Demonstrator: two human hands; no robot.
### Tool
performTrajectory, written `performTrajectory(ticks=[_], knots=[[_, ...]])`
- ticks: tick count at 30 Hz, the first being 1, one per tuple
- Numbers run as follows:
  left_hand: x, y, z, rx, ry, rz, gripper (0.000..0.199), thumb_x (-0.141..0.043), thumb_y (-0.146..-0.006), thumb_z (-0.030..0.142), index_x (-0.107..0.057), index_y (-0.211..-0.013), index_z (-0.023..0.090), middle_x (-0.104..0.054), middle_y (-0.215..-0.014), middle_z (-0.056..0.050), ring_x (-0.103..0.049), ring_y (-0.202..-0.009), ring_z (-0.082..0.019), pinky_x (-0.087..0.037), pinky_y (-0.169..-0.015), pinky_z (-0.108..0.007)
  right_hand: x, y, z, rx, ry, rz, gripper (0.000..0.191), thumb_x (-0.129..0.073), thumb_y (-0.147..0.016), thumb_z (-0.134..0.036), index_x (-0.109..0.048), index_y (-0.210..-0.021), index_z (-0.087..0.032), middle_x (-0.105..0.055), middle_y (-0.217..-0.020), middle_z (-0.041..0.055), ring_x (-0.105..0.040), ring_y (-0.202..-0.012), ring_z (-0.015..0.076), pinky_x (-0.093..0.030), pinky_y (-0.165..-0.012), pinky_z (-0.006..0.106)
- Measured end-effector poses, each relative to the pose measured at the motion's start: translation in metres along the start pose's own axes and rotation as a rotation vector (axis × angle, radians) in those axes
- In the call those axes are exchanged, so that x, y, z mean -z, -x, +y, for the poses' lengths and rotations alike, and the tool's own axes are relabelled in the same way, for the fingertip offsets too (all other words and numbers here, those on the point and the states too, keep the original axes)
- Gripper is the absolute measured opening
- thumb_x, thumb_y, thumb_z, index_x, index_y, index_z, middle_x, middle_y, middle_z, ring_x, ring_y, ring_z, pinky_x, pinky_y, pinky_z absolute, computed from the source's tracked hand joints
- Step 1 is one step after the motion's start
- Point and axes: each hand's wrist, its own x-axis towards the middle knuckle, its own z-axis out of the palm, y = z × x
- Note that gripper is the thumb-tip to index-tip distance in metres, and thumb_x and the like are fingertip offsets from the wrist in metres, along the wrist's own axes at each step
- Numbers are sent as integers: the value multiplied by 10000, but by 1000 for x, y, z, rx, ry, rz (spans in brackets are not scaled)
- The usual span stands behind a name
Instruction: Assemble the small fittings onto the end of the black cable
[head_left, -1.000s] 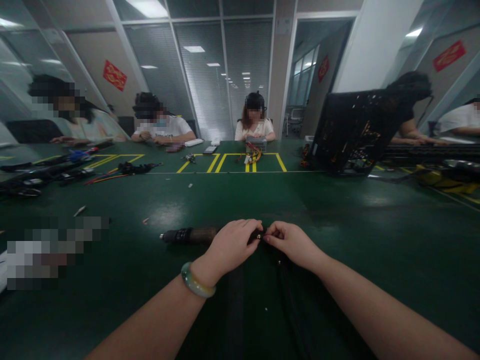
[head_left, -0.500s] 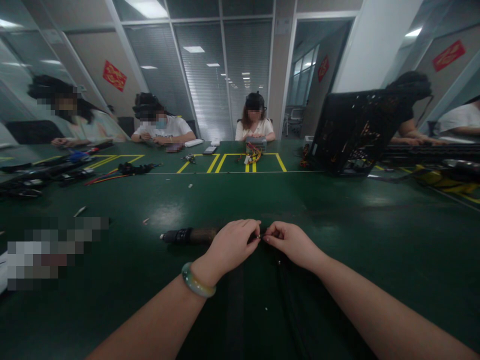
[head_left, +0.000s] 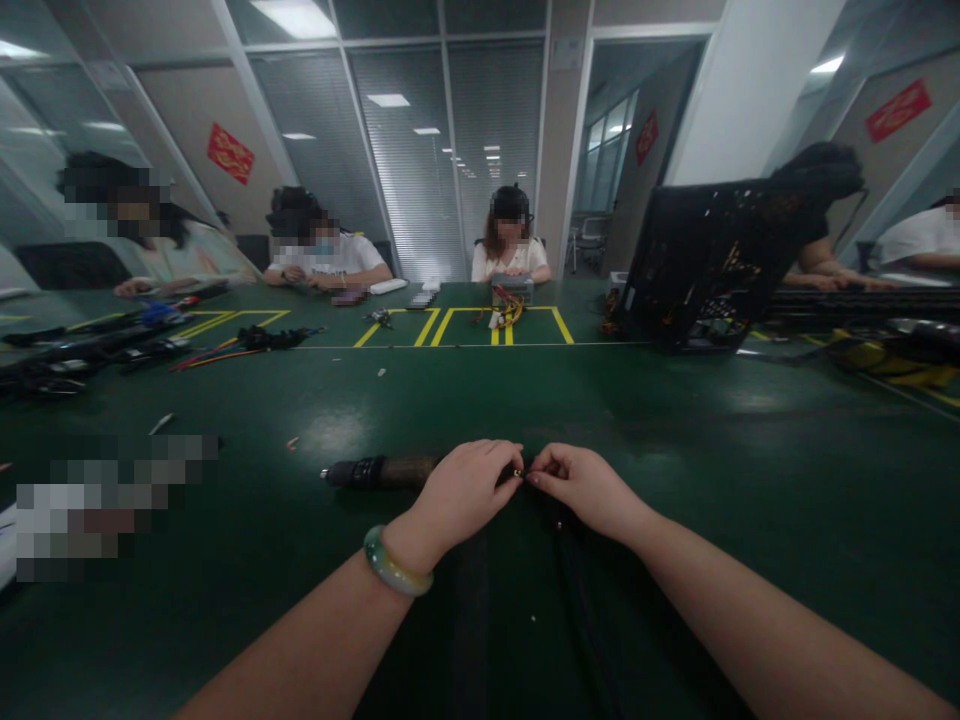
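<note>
My left hand (head_left: 474, 485) is closed in a pinch at the middle of the green table (head_left: 285, 560). Between its fingertips shows a tiny brass-coloured piece (head_left: 517, 473), too small to name. My right hand (head_left: 585, 485) is also pinched, just to the right, its fingertips close to that piece; what they hold is too small to make out. A dark electric screwdriver (head_left: 382, 472) lies on the table with its tip to the left, its rear end hidden behind my left hand. A black cable (head_left: 581, 590) runs from below my right hand towards the near edge.
A black computer case (head_left: 697, 265) stands at the back right, with cables beside it. Bundled cables (head_left: 262, 336) and dark parts lie at the left. Several people sit across the table, one behind a grey power unit (head_left: 512, 290). Yellow tape marks the far side.
Both hands stay almost in place. The tiny brass-coloured piece at my left fingertips shows more clearly now. A person's hand at the far left has shifted slightly right.
</note>
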Motion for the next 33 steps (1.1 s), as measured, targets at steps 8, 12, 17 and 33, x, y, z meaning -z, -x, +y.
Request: performTrajectory(ticks=[8,12,17,33], knots=[[0,1,0,-14,41,12,100,-572,-881,202,-584,-977,227,-632,-1138,-6,-581,-1051,-198,-448,-926,-392,-1,0,2,0,4,5,122,-598,-864,-313,-661,-862,-209,-670,-760,-21,-601,-680,142,-412,-566,225],[-1,1,-1,15,49,26,178,-584,-868,199,-556,-1041,226,-624,-1148,-19,-588,-1057,-202,-464,-918,-388,-1,1,-2,-10,10,11,121,-597,-864,-308,-659,-849,-205,-669,-752,-23,-604,-667,140,-416,-559,224],[-3,1,-3,43,51,29,105,-607,-850,209,-543,-933,214,-617,-1157,-30,-593,-1054,-211,-485,-887,-389,0,1,-3,-6,21,21,108,-601,-859,-289,-664,-846,-202,-682,-782,-18,-617,-690,142,-426,-582,230],[-2,0,-3,7,35,16,48,-592,-874,228,-597,-920,214,-644,-1126,-13,-598,-1038,-196,-457,-929,-380,-3,1,-1,16,-10,26,136,-590,-871,-299,-683,-867,-199,-698,-800,-5,-637,-709,152,-438,-597,233]])
